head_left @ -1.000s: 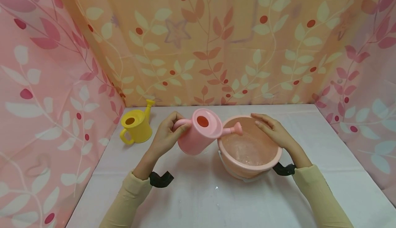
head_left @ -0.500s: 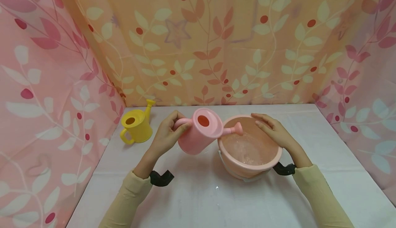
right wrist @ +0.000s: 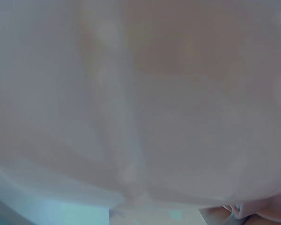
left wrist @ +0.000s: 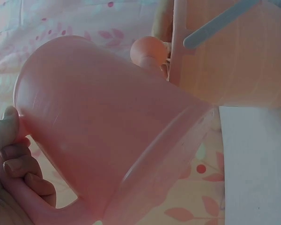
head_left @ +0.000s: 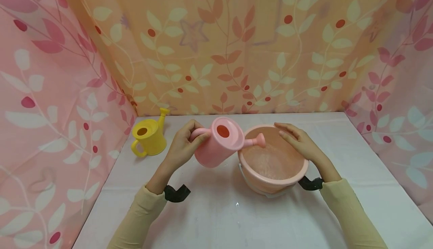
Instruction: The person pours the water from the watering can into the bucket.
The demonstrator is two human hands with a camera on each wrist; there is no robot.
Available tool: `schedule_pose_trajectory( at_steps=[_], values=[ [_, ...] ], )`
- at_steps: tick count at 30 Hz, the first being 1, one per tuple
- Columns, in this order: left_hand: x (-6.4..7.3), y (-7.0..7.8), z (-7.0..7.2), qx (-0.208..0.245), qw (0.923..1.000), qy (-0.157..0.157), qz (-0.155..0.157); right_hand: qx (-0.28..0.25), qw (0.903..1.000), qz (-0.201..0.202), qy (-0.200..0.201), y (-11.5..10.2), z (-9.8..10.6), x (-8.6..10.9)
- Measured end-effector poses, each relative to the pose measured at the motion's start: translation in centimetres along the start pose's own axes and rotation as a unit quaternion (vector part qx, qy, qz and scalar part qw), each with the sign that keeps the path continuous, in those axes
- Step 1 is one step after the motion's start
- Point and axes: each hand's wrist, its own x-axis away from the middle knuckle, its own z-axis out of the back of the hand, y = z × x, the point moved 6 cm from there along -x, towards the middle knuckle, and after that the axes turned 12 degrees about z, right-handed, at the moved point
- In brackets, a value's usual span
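In the head view my left hand (head_left: 183, 144) grips the handle of a pink watering can (head_left: 216, 145). The can is off the table and tilted right, its spout (head_left: 258, 140) over the near-left rim of a peach bucket (head_left: 274, 181). Water with ripples lies in the bucket. My right hand (head_left: 301, 140) rests on the bucket's right rim with fairly straight fingers. In the left wrist view, curled fingers (left wrist: 25, 168) wrap the can's handle and the thumb presses near its top. The bucket's wall (right wrist: 192, 117) fills the right wrist view, blurred.
A yellow watering can (head_left: 149, 137) stands at the table's back left. Small water drops (head_left: 237, 204) lie on the white-covered table (head_left: 209, 219). Flowered cloth (head_left: 216, 46) closes off the back and both sides. The bucket's pale handle (head_left: 253, 185) hangs down its near side.
Ripples on the bucket's water have shifted. Both hands and the pink watering can hold nearly the same position, with only a very slight change in the can's tilt.
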Motion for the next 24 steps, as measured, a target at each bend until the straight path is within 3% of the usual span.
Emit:
schedule_pose_trajectory(
  at_steps=[24],
  values=[
    [0.01,0.37,-0.03,-0.018,0.9995,0.013,-0.022,-0.002,1.0000,-0.004,0.008,-0.12,-0.06,0.08]
  ],
)
